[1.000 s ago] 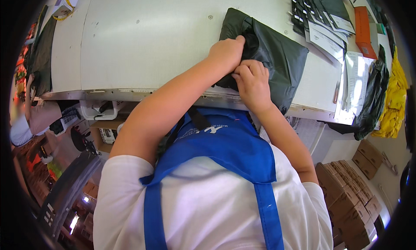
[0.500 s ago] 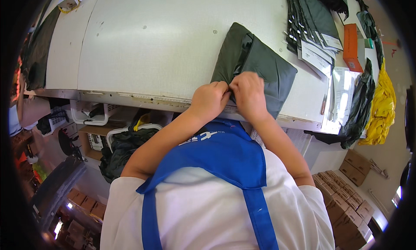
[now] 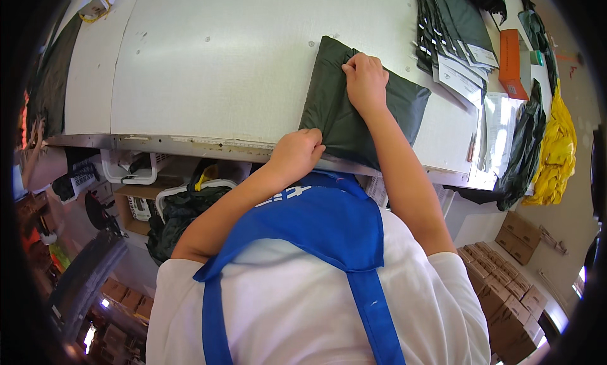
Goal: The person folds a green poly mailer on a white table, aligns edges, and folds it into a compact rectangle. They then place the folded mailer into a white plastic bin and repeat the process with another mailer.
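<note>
On the pale worktop (image 3: 202,80), at the front edge and right of its middle: one dark green plastic package (image 3: 344,128), laid flat and turned at a slant, a fold running up its face, near side at the metal-trimmed rim.

My left grip (image 3: 294,154): at the package's near left corner, fingers curled, thumb and fingers together, clamped on the edge of the plastic.

My right grip (image 3: 368,85): on the far part of the package, beside the fold, fingers bent and close together; whether they pinch any plastic underneath, I cannot tell.

Beyond the package, to the right: a fanned stack of flat dark bags (image 3: 458,24), white labels (image 3: 456,80) at their near ends; an orange box (image 3: 511,65), standing just beside.

Right end of the worktop: a dark plastic bag (image 3: 525,153), draped over; a yellow plastic bag (image 3: 553,156), next to it.

Floor, right: brown cartons (image 3: 506,283), stacked.

Below the worktop, left: a white basket (image 3: 126,169); a bin filled with dark plastic (image 3: 177,216).

Far left: another person's hand (image 3: 36,134), near a dark sheet (image 3: 54,80).

On me: a blue apron (image 3: 316,226) over a white shirt (image 3: 284,302)
</note>
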The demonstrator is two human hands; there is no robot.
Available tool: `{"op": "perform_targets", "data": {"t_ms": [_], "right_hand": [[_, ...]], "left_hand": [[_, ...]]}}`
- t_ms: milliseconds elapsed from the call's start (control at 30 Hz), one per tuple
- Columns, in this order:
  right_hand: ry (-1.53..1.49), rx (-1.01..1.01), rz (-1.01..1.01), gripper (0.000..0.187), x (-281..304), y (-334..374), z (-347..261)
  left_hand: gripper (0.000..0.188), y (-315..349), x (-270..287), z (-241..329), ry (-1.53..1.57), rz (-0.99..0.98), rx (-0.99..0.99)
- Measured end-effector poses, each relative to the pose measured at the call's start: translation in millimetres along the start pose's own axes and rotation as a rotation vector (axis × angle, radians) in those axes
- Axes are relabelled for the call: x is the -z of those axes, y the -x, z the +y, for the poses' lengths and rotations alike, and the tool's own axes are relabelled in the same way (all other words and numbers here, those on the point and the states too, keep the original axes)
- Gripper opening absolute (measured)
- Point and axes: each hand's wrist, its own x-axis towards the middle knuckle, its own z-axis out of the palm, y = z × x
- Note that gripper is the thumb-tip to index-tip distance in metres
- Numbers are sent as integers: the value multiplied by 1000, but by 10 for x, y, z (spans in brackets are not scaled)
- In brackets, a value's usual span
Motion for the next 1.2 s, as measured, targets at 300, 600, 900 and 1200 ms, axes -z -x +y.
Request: {"op": "perform_targets", "data": {"t_ms": [300,600,900,1200], "right_hand": [[15,-100,13,12,-15,-139,-40],[-78,-250,188,38,173,337,-268],[-393,-488,285,89,1253,1597,-448],[-1087,-999,1054,57,2747,4053,697]], "left_hand": [[15,18,107,-30,33,-56,4],[42,-333,212,-473,247,183,203],[70,-505,193,784,1026,-572,221],[79,-154,-1205,2449,530,-1399,-553]]}}
